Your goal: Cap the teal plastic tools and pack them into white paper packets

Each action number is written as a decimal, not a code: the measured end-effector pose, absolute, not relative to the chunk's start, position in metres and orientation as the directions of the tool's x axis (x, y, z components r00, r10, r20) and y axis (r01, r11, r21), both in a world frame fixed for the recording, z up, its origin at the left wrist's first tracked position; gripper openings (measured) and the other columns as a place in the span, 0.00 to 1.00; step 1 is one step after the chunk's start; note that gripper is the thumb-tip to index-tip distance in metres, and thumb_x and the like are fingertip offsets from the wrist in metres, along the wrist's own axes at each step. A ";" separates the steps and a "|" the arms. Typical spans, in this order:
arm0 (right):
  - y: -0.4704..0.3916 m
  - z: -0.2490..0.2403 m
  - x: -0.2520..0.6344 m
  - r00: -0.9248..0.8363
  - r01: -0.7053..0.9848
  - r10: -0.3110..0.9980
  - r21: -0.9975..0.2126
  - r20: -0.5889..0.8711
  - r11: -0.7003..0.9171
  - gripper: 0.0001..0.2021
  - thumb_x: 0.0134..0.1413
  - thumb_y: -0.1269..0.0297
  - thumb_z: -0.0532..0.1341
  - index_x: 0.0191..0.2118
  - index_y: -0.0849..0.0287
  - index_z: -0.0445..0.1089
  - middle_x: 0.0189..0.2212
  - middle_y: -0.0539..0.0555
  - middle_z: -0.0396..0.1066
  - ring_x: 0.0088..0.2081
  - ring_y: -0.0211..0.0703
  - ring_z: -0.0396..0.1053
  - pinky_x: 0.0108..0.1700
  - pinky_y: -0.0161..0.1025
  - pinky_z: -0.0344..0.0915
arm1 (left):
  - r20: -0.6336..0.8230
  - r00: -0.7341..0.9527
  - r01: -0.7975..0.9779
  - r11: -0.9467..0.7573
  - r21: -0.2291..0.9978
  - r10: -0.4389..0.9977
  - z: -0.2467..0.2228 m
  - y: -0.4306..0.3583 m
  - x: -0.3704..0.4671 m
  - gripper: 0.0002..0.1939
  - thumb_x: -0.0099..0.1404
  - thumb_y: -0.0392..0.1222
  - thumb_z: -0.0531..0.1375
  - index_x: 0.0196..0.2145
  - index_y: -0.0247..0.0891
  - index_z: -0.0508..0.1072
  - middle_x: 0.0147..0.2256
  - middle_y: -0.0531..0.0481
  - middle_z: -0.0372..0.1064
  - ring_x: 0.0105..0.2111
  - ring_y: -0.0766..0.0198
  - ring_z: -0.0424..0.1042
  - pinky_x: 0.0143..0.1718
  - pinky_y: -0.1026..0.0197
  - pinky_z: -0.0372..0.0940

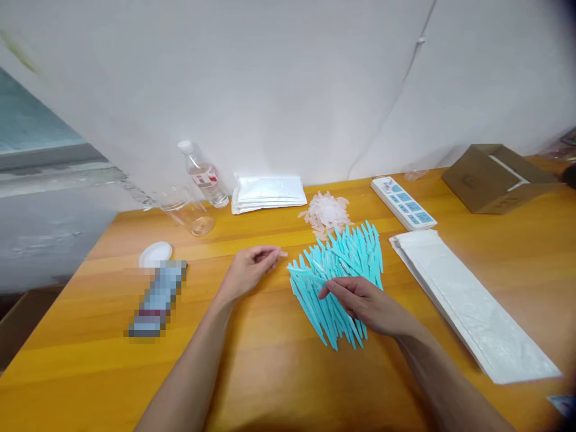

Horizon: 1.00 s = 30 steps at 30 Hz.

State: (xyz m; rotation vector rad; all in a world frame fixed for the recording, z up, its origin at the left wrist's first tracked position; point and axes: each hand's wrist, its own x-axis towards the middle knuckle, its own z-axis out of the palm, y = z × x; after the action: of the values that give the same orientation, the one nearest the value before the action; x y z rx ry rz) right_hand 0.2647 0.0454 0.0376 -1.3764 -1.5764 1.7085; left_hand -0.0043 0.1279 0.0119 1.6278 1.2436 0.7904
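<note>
Right fingers (345, 290) grip a turquoise stick (309, 275) endwise; left fingers (269, 260) pinch a pale sliver (284, 254).

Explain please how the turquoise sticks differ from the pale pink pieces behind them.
The turquoise sticks are long and slim, while the pale pink pieces are clearly shorter. The turquoise sticks have a strong colour; the pale pink pieces look almost white. Many turquoise sticks point roughly the same way, whereas the pale pink pieces lie in mixed directions. Both are loose heaps on the table.
</note>
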 end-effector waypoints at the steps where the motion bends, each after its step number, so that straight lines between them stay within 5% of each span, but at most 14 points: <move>1: 0.048 0.037 0.262 -0.456 0.281 0.803 -0.918 -0.384 -0.280 0.26 0.64 0.42 0.51 0.41 0.60 0.74 0.17 0.41 0.44 0.19 0.32 0.43 0.21 0.33 0.43 | -0.095 0.225 0.265 0.033 0.964 0.970 0.010 0.109 -0.015 0.19 0.65 0.53 0.61 0.44 0.35 0.78 0.32 0.47 0.77 0.29 0.65 0.71 0.35 0.63 0.67; 6: 0.060 0.029 0.247 -0.550 0.310 0.714 -0.900 -0.434 -0.308 0.26 0.63 0.42 0.54 0.36 0.61 0.75 0.15 0.41 0.44 0.18 0.31 0.41 0.20 0.34 0.40 | -0.196 0.017 -0.015 0.196 0.980 0.980 -0.004 0.047 -0.039 0.16 0.62 0.48 0.66 0.44 0.38 0.79 0.37 0.46 0.79 0.34 0.65 0.74 0.42 0.62 0.69; 19: 0.058 0.024 0.251 -0.543 0.433 0.701 -0.869 -0.463 -0.239 0.27 0.64 0.41 0.51 0.35 0.61 0.75 0.14 0.41 0.43 0.17 0.31 0.41 0.19 0.33 0.39 | 0.092 0.213 0.220 -0.140 0.965 0.973 0.002 0.039 -0.033 0.10 0.65 0.40 0.63 0.44 0.44 0.81 0.40 0.47 0.76 0.41 0.63 0.73 0.43 0.63 0.68; 30: 0.059 0.029 0.248 -0.546 0.461 0.701 -0.864 -0.458 -0.205 0.26 0.64 0.43 0.52 0.34 0.61 0.75 0.15 0.41 0.45 0.18 0.31 0.43 0.19 0.32 0.41 | 0.113 0.260 0.268 -0.184 0.946 0.959 0.008 0.037 -0.033 0.09 0.65 0.38 0.63 0.43 0.42 0.81 0.39 0.46 0.76 0.39 0.64 0.74 0.42 0.63 0.68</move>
State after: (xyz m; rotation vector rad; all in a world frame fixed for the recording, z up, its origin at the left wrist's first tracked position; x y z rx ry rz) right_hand 0.2483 0.0594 0.0288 -1.3808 -1.8446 1.8382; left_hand -0.0328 0.0369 0.0079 1.6436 1.1526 0.9772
